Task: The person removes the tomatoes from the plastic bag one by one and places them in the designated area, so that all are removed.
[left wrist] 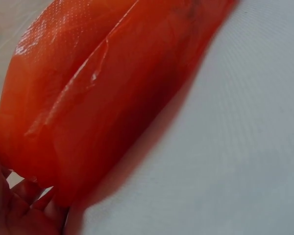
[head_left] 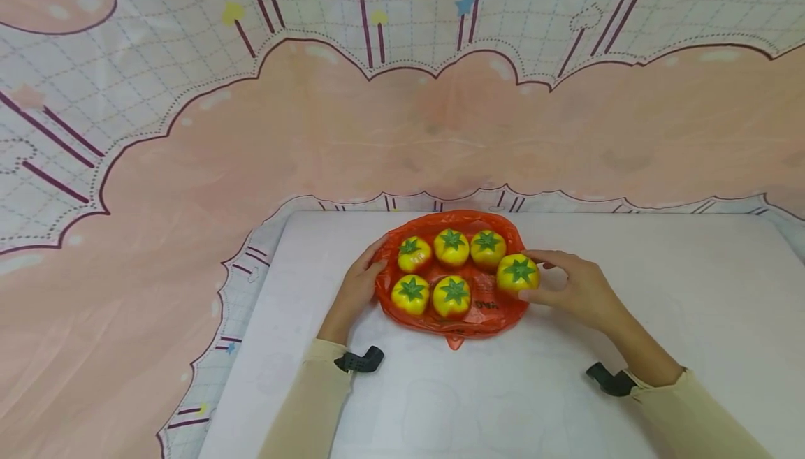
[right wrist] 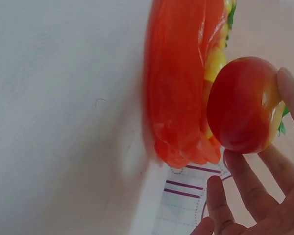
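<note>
A red plastic bag (head_left: pixel 487 323) stands spread wide on the table, its rim folded down into a low bowl. Several yellow toy tomatoes (head_left: pixel 452 247) with green star-shaped tops sit inside it. At the bag's left side, my left hand (head_left: pixel 360 283) holds the rim, the thumb over its edge. My right hand (head_left: pixel 581 290) pinches one toy tomato (head_left: pixel 518 273) between thumb and fingers at the right rim. In the right wrist view this tomato (right wrist: pixel 242 105) shows a red underside and appears raised beside the bag. Left fingertips are partly hidden behind the bag (left wrist: pixel 108 98).
The white table (head_left: pixel 465 403) carries the bag near its far edge. Behind it hangs a pink and white patterned cloth (head_left: pixel 402 137), which also runs down the left side. A black band device (head_left: pixel 361 360) sits on each wrist.
</note>
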`<move>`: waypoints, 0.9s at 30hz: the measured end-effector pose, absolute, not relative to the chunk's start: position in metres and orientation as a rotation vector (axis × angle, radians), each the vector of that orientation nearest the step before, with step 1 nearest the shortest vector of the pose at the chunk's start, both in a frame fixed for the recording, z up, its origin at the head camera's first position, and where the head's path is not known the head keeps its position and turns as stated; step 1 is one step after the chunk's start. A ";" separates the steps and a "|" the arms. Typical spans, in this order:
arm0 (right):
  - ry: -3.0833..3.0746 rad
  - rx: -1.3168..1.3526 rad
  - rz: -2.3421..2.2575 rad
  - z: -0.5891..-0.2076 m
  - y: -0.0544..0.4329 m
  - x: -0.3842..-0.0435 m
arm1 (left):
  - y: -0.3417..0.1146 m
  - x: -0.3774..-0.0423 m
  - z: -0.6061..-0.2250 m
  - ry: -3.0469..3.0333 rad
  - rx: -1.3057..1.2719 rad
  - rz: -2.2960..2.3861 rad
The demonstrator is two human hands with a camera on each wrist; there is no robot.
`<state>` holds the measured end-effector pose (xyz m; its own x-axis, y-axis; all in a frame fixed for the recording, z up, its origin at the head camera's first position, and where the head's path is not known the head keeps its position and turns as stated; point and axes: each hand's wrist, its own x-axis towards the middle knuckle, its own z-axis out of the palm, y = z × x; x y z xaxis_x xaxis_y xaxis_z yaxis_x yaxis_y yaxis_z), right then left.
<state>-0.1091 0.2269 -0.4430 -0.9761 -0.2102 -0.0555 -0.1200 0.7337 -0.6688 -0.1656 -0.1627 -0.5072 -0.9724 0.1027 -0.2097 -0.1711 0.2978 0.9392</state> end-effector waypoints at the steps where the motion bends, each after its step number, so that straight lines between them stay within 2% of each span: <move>1: 2.807 -0.269 -1.070 -0.443 0.227 -0.109 | -0.163 -0.166 -0.507 2.336 -0.063 1.734; 27: 2.751 -0.174 -1.235 -0.449 0.239 -0.111 | -0.164 -0.165 -0.506 2.337 -0.083 1.712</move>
<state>-0.1109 0.2391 -0.4486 -0.9861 -0.1539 -0.0628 -0.0554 0.6603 -0.7490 -0.1655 -0.1640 -0.5060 -0.9690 0.0964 -0.2273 -0.1877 0.3107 0.9318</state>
